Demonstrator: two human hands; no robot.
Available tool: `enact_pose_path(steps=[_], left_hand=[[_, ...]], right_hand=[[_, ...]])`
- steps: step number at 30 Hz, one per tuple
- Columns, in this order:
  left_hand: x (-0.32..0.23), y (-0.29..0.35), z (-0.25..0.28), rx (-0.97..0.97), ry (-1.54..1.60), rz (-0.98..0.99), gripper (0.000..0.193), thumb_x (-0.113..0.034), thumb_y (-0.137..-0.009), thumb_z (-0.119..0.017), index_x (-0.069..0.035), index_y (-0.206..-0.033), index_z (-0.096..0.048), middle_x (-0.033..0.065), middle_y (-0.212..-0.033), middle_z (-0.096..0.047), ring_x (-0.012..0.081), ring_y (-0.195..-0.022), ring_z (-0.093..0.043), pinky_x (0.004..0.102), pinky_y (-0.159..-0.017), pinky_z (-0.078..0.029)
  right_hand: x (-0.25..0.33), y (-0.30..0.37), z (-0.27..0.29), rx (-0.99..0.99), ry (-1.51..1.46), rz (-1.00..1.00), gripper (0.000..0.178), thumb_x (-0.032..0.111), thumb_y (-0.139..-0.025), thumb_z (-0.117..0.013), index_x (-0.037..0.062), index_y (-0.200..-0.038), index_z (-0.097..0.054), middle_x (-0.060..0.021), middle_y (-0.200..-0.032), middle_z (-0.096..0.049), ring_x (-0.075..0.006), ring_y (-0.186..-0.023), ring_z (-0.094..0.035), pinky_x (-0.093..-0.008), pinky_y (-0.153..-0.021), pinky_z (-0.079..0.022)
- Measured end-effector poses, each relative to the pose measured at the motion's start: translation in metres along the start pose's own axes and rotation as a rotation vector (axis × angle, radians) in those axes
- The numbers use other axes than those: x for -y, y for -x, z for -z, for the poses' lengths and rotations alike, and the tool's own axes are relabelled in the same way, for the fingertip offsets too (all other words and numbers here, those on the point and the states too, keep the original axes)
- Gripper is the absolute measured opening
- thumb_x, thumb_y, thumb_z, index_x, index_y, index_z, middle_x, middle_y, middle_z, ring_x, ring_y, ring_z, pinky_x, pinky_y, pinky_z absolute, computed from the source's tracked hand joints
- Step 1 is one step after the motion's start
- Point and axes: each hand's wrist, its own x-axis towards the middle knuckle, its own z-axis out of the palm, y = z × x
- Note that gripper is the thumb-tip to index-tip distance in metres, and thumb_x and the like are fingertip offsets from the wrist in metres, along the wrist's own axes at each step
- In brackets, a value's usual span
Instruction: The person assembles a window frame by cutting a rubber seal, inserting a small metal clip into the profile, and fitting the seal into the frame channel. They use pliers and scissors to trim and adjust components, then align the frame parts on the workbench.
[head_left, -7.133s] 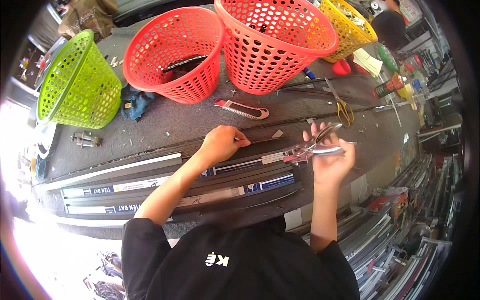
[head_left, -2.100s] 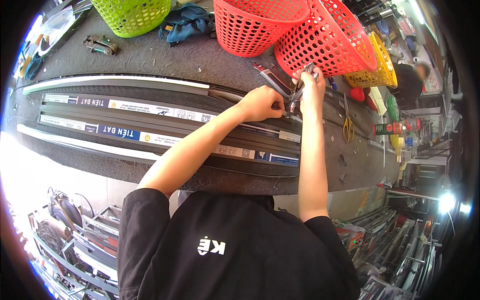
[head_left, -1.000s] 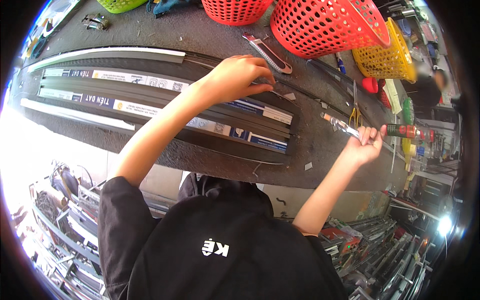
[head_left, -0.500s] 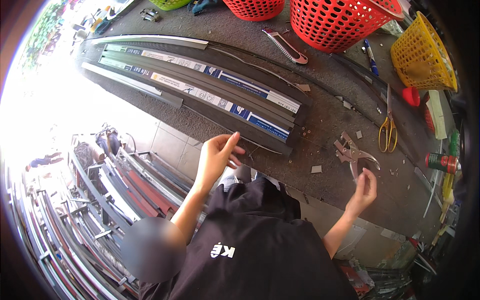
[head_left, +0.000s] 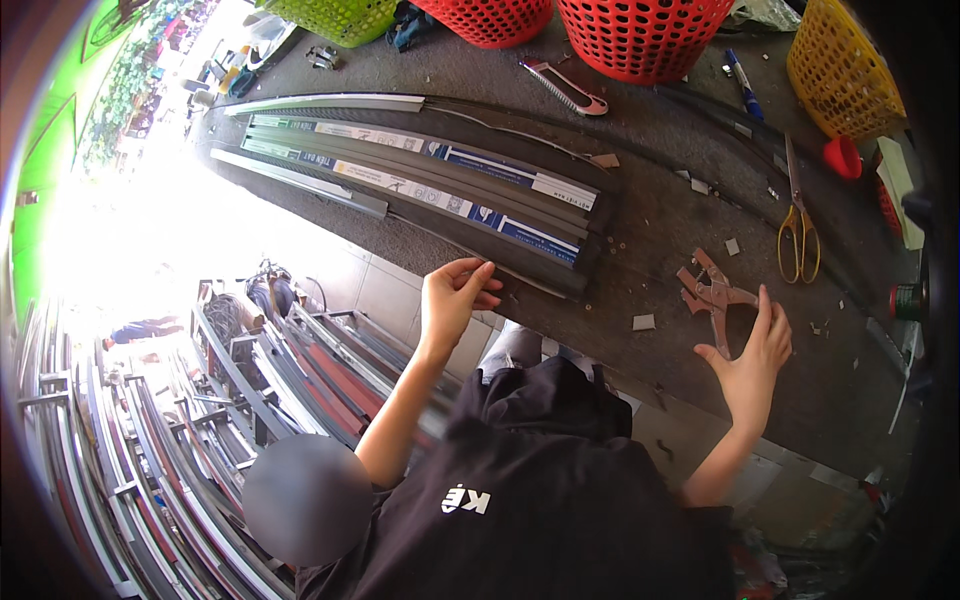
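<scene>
Right fingers [head_left: 765,320] spread beside metal pliers [head_left: 716,298], left fingers [head_left: 478,278] loosely curled.

4 lg bskts [head_left: 645,40], 1 pr pliers [head_left: 717,293], 1 pr scissors [head_left: 796,203], 1 knife [head_left: 566,88]

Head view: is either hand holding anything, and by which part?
No hold shows. The right hand is open at the handles of the metal pliers, contact unclear; nothing shows in the left hand.

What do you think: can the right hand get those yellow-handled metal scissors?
Probably yes: the yellow-handled metal scissors lie uncovered near the right hand, with only flat dark tabletop showing between them.
</scene>
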Motion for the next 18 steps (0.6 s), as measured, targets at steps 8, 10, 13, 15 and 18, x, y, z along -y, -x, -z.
enact_pose_path(steps=[8,10,13,15,18], left_hand=[[-0.012,-0.017,0.013,0.12,0.016,0.255,0.037,-0.03,-0.091,-0.07,0.003,-0.107,-0.068,0.0119,-0.091,-0.073,0.0149,-0.072,-0.071,0.0248,-0.064,-0.057],[-0.014,-0.025,0.019,0.178,-0.017,0.275,0.033,-0.028,-0.091,-0.069,0.002,-0.104,-0.068,0.0104,-0.089,-0.072,0.0137,-0.071,-0.07,0.0234,-0.061,-0.055],[-0.016,-0.035,0.033,0.328,0.013,0.355,0.026,-0.025,-0.091,-0.067,0.0,-0.099,-0.067,0.0078,-0.086,-0.07,0.0122,-0.068,-0.067,0.0218,-0.056,-0.049],[-0.019,-0.039,0.045,0.449,0.121,0.448,0.022,-0.023,-0.092,-0.066,-0.002,-0.097,-0.066,0.0063,-0.086,-0.069,0.0117,-0.067,-0.065,0.0214,-0.053,-0.046],[-0.023,-0.046,0.057,0.549,0.289,0.618,0.017,-0.019,-0.095,-0.062,-0.004,-0.1,-0.064,0.0049,-0.089,-0.068,0.0119,-0.068,-0.06,0.0221,-0.053,-0.043]], right_hand=[[0.02,0.022,0.035,0.26,-0.537,-0.351,0.061,0.019,-0.068,-0.082,-0.0024,-0.12,-0.056,-0.0168,-0.102,-0.065,-0.0229,-0.093,-0.063,-0.0351,-0.079,-0.048],[0.028,0.036,0.04,0.266,-0.783,-0.257,0.056,0.018,-0.068,-0.079,-0.0025,-0.115,-0.056,-0.0114,-0.09,-0.066,-0.0134,-0.077,-0.062,-0.0272,-0.067,-0.046],[0.051,0.062,0.041,0.413,-1.068,-0.146,0.056,0.013,-0.062,-0.074,-0.0011,-0.113,-0.055,-0.0075,-0.09,-0.063,-0.0121,-0.081,-0.058,-0.027,-0.073,-0.046],[0.075,0.071,0.028,0.715,-1.278,-0.08,0.061,0.015,-0.061,-0.076,0.0031,-0.117,-0.055,-0.006,-0.089,-0.063,-0.0142,-0.08,-0.06,-0.0274,-0.077,-0.048],[0.13,0.086,0.002,0.804,-1.14,-0.073,0.06,0.019,-0.066,-0.077,0.0046,-0.119,-0.055,-0.0126,-0.092,-0.066,-0.0253,-0.081,-0.066,-0.0338,-0.078,-0.05]])
